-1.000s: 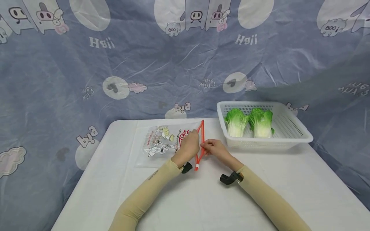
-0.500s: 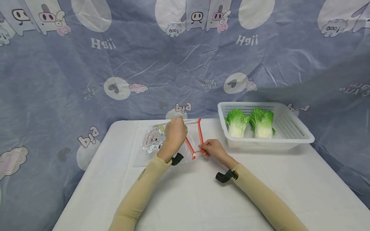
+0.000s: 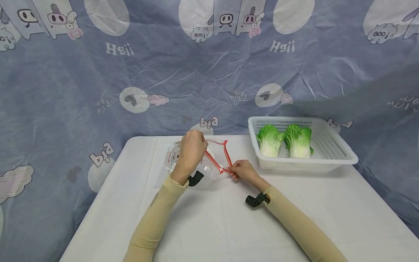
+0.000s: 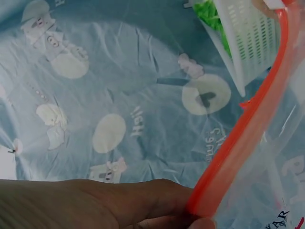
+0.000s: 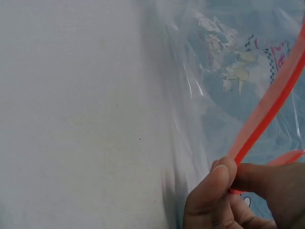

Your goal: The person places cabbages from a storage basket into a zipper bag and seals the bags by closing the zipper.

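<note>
So the bench point(image 3: 226, 222) has a basket point(image 3: 340, 161) back on the right, a clear bag point(image 3: 208, 169) left of it, and two cabbages point(image 3: 299, 142) in the basket. Left hand point(image 3: 191, 150) and right hand point(image 3: 244, 171) each pinch the bag's red strip point(image 5: 269, 117), on opposite sides. Mouth gapes way wider than a second ago, so opening it looks nearly done imo.

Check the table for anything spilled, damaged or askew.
Nothing stands out: both leafy heads lie inside the basket, the left hand and right hand hold the red-edged bag open, and no spill or tear shows.
</note>
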Tool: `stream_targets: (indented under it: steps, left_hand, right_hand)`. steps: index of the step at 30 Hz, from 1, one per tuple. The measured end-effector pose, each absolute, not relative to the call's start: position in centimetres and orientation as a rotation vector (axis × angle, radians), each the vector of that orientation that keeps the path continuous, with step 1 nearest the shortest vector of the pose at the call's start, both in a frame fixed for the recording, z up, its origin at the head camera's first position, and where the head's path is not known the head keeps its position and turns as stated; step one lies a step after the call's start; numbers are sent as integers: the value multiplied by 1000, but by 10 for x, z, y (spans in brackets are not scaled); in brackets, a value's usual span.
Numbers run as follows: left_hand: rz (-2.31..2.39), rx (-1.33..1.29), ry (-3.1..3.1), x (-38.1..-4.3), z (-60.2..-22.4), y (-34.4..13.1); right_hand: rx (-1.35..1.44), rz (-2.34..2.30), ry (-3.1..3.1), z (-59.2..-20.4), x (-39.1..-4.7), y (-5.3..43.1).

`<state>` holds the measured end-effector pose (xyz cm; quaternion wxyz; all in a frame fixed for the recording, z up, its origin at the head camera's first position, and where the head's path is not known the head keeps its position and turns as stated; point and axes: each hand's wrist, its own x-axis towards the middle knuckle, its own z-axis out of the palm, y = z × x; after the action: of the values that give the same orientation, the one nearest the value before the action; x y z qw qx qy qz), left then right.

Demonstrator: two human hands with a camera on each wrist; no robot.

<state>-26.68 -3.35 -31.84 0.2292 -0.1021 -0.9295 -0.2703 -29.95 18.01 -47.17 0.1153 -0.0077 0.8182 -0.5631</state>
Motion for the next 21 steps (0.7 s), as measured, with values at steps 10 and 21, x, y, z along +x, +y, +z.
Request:
stream_targets:
  steps: [10,21]
  left_hand:
    - [-920,-433,-2740,-274,-331,-21]
    - [-1186,-479,-2826,-277,-331,-22]
  right_hand:
    - [-185,-1356,2563,-414,-292,190]
    - [-44,-1105,2720,-318,-313,267]
